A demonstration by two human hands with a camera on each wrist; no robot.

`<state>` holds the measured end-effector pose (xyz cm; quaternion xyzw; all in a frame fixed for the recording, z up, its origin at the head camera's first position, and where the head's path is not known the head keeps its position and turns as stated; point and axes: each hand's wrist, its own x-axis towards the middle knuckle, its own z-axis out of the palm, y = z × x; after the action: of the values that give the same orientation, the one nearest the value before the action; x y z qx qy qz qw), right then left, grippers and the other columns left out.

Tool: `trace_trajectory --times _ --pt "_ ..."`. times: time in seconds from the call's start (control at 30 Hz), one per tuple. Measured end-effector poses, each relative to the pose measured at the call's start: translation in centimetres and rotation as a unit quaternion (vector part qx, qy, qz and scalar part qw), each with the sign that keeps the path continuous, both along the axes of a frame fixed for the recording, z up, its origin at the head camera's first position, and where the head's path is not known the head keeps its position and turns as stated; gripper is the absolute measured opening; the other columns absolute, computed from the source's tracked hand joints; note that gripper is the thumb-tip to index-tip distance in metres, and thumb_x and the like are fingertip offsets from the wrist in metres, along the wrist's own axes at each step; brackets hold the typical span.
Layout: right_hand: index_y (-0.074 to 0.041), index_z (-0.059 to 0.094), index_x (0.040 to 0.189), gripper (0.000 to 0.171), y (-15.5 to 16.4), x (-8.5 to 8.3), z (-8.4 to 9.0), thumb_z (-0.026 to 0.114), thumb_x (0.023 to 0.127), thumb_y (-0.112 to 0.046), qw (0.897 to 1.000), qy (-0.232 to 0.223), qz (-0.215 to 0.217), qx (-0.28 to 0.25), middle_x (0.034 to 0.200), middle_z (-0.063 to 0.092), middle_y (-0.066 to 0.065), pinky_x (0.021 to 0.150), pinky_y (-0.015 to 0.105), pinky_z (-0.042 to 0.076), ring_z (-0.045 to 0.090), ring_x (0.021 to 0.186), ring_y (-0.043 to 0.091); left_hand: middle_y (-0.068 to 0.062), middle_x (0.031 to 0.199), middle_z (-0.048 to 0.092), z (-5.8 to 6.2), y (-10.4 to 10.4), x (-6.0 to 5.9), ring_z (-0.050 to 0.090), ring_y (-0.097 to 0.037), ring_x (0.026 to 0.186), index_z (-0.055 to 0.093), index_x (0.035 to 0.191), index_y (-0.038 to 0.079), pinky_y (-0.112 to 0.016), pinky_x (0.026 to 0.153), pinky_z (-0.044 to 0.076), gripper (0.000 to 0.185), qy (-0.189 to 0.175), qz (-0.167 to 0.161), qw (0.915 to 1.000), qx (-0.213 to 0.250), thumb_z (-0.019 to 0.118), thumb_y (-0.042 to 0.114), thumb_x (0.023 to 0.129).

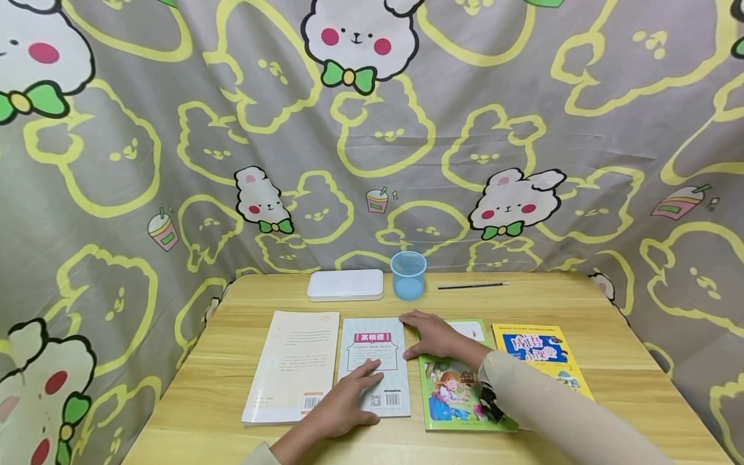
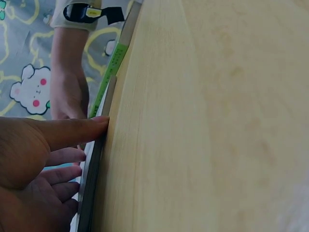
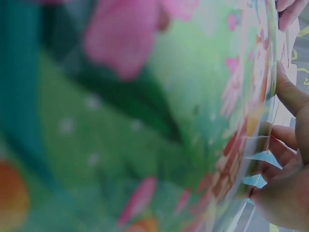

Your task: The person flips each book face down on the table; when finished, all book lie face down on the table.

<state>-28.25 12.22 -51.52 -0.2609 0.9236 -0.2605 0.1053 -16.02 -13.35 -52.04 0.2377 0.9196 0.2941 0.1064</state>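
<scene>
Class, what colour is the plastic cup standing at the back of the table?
Translucent light blue cup; the head view shows it best.

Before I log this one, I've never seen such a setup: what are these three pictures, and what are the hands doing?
No machine: a person wears three cameras. The head view looks down on a wooden table. Four books lie in a row; behind them a white box, a blue cup and a pen. The left hand rests flat on the pale blue book; the right hand lies on the green book. The wrist views are blurred close-ups of those books' edges. No grip on anything.
</scene>
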Motion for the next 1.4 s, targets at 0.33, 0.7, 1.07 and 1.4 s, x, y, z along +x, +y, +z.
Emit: trace_trajectory --times 0.33,0.7,1.07,1.4 --pt "-0.001 0.049 0.151 0.090 0.7 -0.2 0.3 0.087 0.081 -0.043 1.000 0.006 0.009 -0.027 0.154 0.050 0.017 0.119 0.053 0.037 0.045 0.144 0.038 -0.004 0.165 0.038 0.1 0.0 0.1 0.031 -0.031 0.154 0.057 0.147 0.005 -0.053 0.122 0.030 0.080 -0.002 0.002 1.0000 0.003 0.090 0.022 0.076" --pt "-0.002 0.049 0.151 0.083 2.7 -0.3 0.5 0.084 0.086 -0.040 0.999 -0.003 -0.003 -0.039 0.154 0.050 0.019 0.116 0.056 0.041 0.046 0.143 0.040 -0.005 0.165 0.038 0.0 0.0 0.0 0.032 -0.031 0.153 0.057 0.146 0.004 -0.052 0.122 0.031 0.080 0.002 0.003 1.0000 0.004 0.090 0.021 0.076" --pt "-0.003 0.050 0.151 0.083 5.5 -0.2 0.2 0.082 0.087 -0.044 0.999 -0.009 -0.011 -0.043 0.150 0.053 0.020 0.107 0.056 0.047 0.053 0.135 0.040 -0.003 0.165 0.038 -0.2 0.1 0.1 0.032 -0.030 0.153 0.057 0.146 0.005 -0.052 0.122 0.031 0.081 0.003 0.007 1.0000 -0.001 0.091 0.021 0.074" --pt "-0.002 0.054 0.148 0.079 8.2 0.1 0.1 0.082 0.087 -0.043 0.999 0.001 -0.021 -0.045 0.148 0.055 0.022 0.109 0.058 0.046 0.050 0.137 0.043 -0.002 0.165 0.038 0.0 0.1 0.2 0.032 -0.030 0.154 0.058 0.146 0.006 -0.051 0.122 0.031 0.079 -0.002 0.008 1.0000 -0.004 0.091 0.021 0.076"
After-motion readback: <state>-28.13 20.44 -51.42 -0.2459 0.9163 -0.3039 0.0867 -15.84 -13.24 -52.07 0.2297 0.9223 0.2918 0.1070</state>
